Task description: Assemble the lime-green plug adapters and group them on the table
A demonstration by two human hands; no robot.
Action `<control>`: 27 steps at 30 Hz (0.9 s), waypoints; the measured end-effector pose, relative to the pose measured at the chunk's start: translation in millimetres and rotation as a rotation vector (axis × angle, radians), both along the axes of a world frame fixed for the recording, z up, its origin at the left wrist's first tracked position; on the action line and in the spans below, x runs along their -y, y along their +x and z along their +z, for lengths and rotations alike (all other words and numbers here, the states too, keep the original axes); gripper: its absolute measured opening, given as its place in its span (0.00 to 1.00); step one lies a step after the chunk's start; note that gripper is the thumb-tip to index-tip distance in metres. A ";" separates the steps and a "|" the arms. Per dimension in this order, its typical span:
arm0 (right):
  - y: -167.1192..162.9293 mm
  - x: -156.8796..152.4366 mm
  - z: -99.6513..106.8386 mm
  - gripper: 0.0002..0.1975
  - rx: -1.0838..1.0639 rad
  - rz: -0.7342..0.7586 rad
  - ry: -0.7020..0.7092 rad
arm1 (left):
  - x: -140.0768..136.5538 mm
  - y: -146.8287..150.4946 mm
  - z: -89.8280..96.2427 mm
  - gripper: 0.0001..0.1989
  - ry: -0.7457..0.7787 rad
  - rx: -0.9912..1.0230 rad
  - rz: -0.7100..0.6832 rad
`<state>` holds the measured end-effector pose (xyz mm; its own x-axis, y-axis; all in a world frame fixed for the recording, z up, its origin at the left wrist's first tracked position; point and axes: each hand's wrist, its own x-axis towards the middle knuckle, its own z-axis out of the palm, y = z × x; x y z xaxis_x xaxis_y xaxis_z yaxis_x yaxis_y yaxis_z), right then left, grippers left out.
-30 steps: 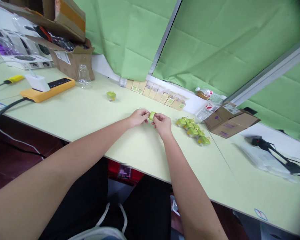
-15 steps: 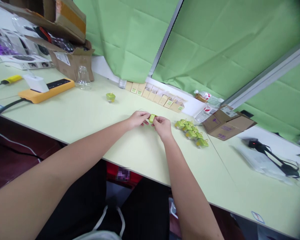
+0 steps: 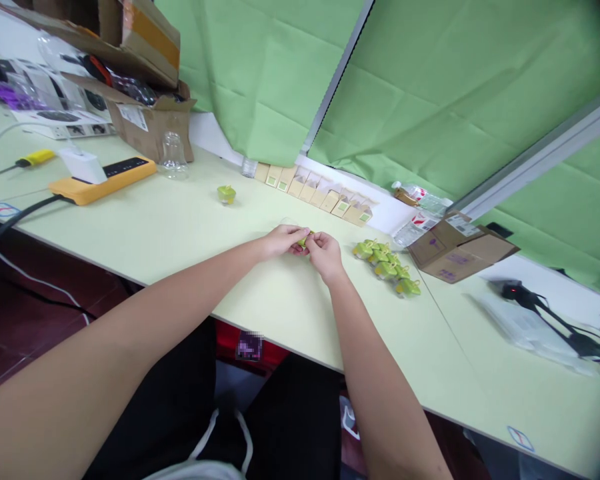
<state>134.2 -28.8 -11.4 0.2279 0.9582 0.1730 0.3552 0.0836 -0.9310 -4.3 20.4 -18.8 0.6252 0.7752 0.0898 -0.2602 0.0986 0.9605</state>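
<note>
Both hands meet above the middle of the table, closed on one small green cap that their fingers mostly cover. My left hand grips it from the left, its thumb on top. From the right, the fingertips of my right hand pinch it. A clear, see-through piece lies just behind my left hand; its kind is hard to make out. Several small clear containers with green lids and loops stand in a cluster right of my right hand. Another green-lidded container stands alone to the left.
Small cardboard boxes line the back edge below the green curtain. At left are a yellow power strip, a screwdriver, a clear jar and a carton. Plastic bottles, another carton and a black device are at right.
The fingers have closed further over the green cap, and the left thumb now reaches across it, so less of it shows. The whole view has shifted slightly.
</note>
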 end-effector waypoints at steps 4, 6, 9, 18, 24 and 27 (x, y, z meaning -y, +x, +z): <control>0.7 -1.2 -1.5 0.11 -0.009 -0.052 0.033 | 0.2 0.5 -0.2 0.22 0.006 -0.004 0.008; 1.7 -2.2 -3.5 0.10 0.006 -0.065 0.062 | -0.3 0.9 -0.4 0.22 -0.003 -0.006 0.009; 2.6 -2.6 -5.4 0.10 0.033 -0.062 0.105 | -1.4 1.0 -0.8 0.22 -0.024 -0.003 0.024; 2.2 1.4 -2.9 0.16 0.032 0.017 0.071 | -2.8 -0.8 -2.9 0.22 -0.008 -0.007 0.002; 6.1 -2.6 -8.9 0.17 -0.008 0.069 0.049 | -2.4 -1.3 -3.2 0.22 0.002 -0.014 -0.017; 7.2 -4.5 -11.8 0.17 -0.002 0.064 0.055 | -1.6 -1.6 -2.4 0.22 0.006 -0.014 -0.026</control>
